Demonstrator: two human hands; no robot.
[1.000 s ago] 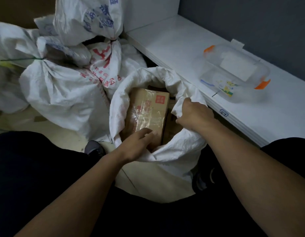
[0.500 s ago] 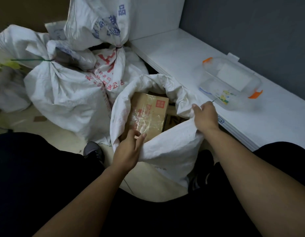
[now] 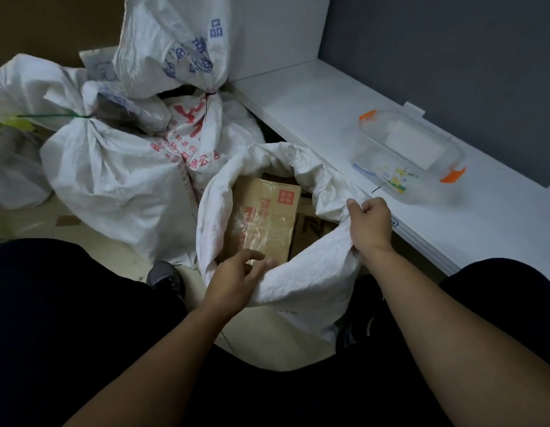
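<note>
Woven sack (image 3: 310, 272) sits on the floor (image 3: 82, 229) right in front of the person, just beside the white ledge (image 3: 329, 112), mouth wide open. Cardboard box (image 3: 264, 217) stands inside it, tilted, taped face showing; there is a darker box edge next to it, can't read more. Right hand (image 3: 371, 224) has fingers and thumb curled round the right-side rim fabric, drawn taut. Left hand (image 3: 233, 280) is over the near rim with fingers loosely spread and nothing in them; can't tell if the tips touch the box. My read: loading looks done, closing barely begun. One side of the rim is gathered, the rest is slack, the neck isn't bunched and has no tie. Neighbouring tied sacks (image 3: 113, 180) show the likely end state. Left to do: grab the near rim, bring the sides together, twist, bind. No cord visible near the hands. Clear container (image 3: 409, 149) on the ledge looks uninvolved.
</note>
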